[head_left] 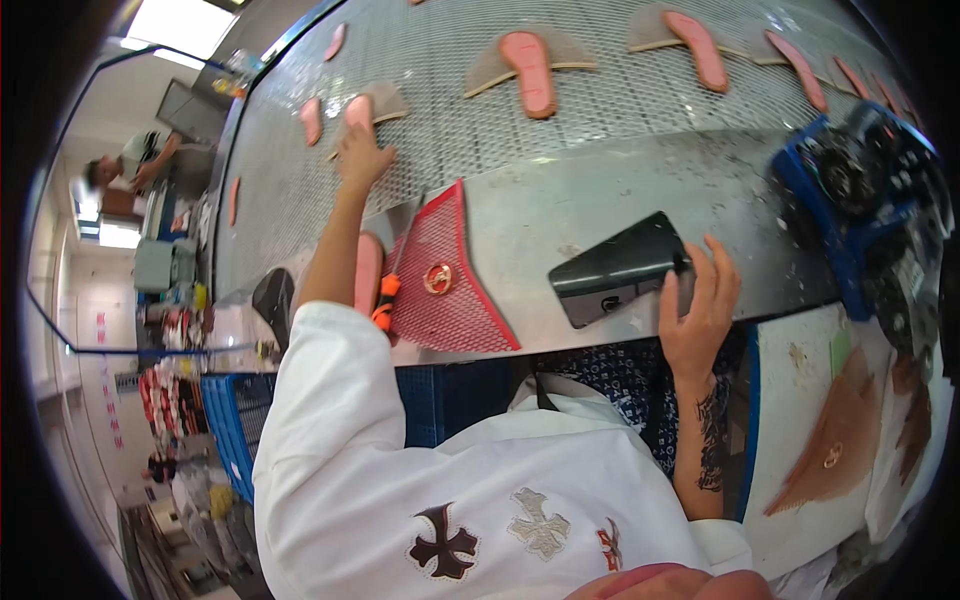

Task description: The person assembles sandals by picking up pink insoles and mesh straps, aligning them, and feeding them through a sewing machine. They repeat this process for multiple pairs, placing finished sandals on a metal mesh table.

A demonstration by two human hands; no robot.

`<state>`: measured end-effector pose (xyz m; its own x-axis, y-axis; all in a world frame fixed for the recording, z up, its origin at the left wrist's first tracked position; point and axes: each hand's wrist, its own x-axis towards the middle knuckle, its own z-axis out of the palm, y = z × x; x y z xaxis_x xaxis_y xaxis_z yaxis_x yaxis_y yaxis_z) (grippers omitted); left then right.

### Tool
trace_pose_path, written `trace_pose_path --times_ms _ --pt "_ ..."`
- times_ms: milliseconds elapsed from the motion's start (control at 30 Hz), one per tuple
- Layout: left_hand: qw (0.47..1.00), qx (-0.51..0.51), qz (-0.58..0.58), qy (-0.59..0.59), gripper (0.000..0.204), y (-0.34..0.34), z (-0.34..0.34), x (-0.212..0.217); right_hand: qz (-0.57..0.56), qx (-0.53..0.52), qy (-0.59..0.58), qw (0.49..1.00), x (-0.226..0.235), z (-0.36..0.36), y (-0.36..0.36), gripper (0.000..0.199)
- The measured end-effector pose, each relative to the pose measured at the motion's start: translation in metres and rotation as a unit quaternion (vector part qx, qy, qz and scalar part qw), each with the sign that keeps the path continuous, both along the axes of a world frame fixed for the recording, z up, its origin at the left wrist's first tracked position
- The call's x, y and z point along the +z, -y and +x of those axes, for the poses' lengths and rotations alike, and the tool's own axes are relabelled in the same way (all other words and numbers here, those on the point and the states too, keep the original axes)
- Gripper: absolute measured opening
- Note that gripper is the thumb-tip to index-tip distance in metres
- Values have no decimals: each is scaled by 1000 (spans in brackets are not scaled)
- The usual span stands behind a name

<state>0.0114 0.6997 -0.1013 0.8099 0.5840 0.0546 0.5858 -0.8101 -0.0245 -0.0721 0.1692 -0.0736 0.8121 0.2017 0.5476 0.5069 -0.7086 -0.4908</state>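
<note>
My left hand [362,158] reaches forward over the mesh surface, thumb stretched out to the side. Its fingertips meet the near end of a pink insole [360,110], which lies across a curved beige piece [388,102]. My right hand [698,315] has its fingers apart and loosely curved. Its thumb and forefinger are at the right edge of a glossy black tapered piece [620,265] on the metal table edge. Beside my left forearm lies a red mesh shoe upper [455,285] with a gold ring emblem. An orange-and-black handled tool [386,302] rests against it, near another pink insole [368,268].
Several pink insoles [530,72] on beige pieces spread across the mesh surface [430,75]. A blue machine [850,190] stands at the right. Below it, a brown mesh upper [835,440] lies on a white board [790,380]. Blue crates [235,425] stand at left; another person [135,160] is farther off.
</note>
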Motion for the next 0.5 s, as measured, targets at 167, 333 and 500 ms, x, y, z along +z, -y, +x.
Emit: trace_pose_path --times_ms 167,333,500 --pt "908 -330 -22 255 74 69 -12 24 -21 -88 25 996 35 -28 79 47" --pt "856 -388 -169 297 64 209 -46 69 -123 -404 -26 906 44 -68 193 49" --pt "806 -435 -241 319 68 317 -36 86 -246 -497 -162 816 52 -104 257 54"
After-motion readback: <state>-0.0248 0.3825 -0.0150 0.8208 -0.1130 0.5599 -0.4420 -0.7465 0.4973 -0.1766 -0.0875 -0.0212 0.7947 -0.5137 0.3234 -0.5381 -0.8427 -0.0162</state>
